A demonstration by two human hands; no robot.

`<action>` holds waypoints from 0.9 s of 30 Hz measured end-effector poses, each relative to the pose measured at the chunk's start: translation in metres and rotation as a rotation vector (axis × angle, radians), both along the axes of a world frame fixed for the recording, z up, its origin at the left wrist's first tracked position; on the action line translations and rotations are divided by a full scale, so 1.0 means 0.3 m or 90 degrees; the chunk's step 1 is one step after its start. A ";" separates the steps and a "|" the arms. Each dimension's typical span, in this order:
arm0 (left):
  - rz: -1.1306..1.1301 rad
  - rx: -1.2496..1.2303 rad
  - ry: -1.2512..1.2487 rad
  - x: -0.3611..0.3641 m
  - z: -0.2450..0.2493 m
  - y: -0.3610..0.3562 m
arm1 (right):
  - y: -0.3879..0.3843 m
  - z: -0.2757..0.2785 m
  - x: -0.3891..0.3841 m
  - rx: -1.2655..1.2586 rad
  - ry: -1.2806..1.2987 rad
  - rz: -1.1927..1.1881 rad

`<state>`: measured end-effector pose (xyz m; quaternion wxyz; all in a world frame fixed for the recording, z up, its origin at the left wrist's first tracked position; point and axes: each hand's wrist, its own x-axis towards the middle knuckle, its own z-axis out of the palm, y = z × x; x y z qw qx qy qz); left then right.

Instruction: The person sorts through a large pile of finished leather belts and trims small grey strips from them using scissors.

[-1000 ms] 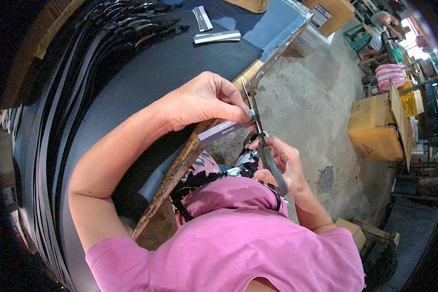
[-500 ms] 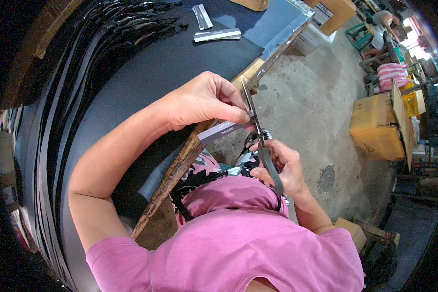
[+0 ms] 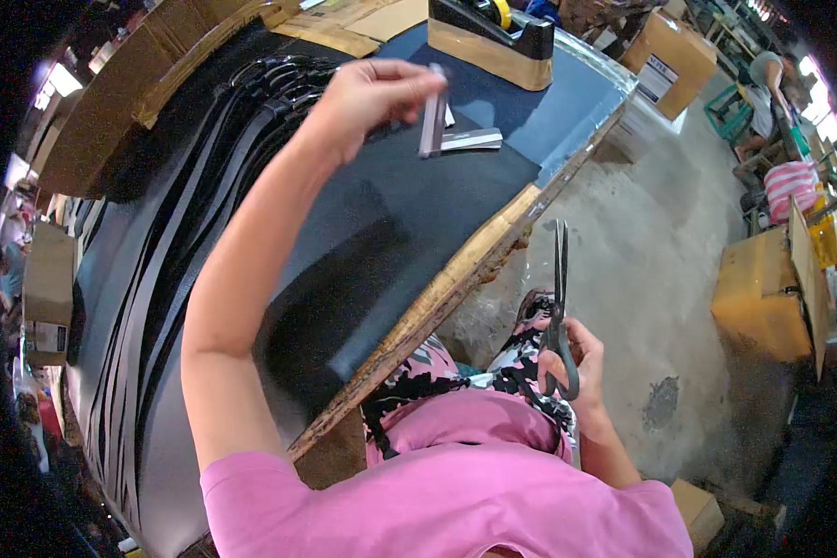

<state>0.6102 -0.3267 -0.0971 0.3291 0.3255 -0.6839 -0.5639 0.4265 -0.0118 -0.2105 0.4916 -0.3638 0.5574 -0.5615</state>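
the left hand [image 3: 372, 93] pinched a thin flat grey strip [image 3: 432, 121], grip clamped on its top end, above the smooth dark surface [image 3: 391, 223]. the right hand's [image 3: 577, 361] grip wrapped slim steel scissors [image 3: 560, 279], blades together, beside the rough wooden edge [image 3: 474, 260].

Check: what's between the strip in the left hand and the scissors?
Head view: between strip and scissors lie only the dark tabletop, its wooden edge and bare concrete floor.

Leather-goods workshop: black belts [image 3: 149, 279] on workbench [image 3: 474, 256], cartons [image 3: 758, 298], concrete floor [image 3: 642, 232].
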 end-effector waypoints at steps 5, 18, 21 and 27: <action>0.088 -0.083 -0.058 -0.066 -0.006 -0.219 | -0.003 0.006 -0.007 0.008 -0.018 0.009; -0.170 -0.499 -0.313 -0.134 -0.022 -0.081 | -0.021 -0.040 -0.038 0.018 0.024 -0.037; -0.170 -0.584 -0.331 -0.143 -0.077 -0.053 | -0.034 -0.040 -0.043 0.017 0.029 -0.023; -0.130 -0.567 -0.347 -0.130 -0.114 -0.028 | -0.041 -0.036 -0.042 0.015 0.070 -0.005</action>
